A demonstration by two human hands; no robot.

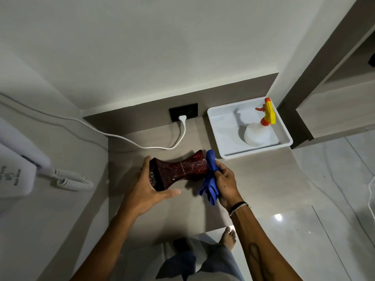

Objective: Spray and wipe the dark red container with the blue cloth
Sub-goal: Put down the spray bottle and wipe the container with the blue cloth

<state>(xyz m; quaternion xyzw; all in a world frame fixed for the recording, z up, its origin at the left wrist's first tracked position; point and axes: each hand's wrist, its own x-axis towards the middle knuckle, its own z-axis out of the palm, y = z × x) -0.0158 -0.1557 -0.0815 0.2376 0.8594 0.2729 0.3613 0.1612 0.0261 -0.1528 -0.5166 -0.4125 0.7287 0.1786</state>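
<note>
A dark red, glittery container with a narrow waist lies on its side over the beige counter. My left hand grips its wide left end, thumb below and fingers behind. My right hand holds a bunched blue cloth and presses it against the container's right end. The cloth's loose folds hang down in front of that hand. The spray bottle, white with a yellow and orange trigger head, stands apart in a white tray at the back right.
A white plug and cable run from a black wall socket across the counter behind the container. A white wall unit with a coiled cord hangs at the left. Glossy floor tiles and my bare foot lie below the counter edge.
</note>
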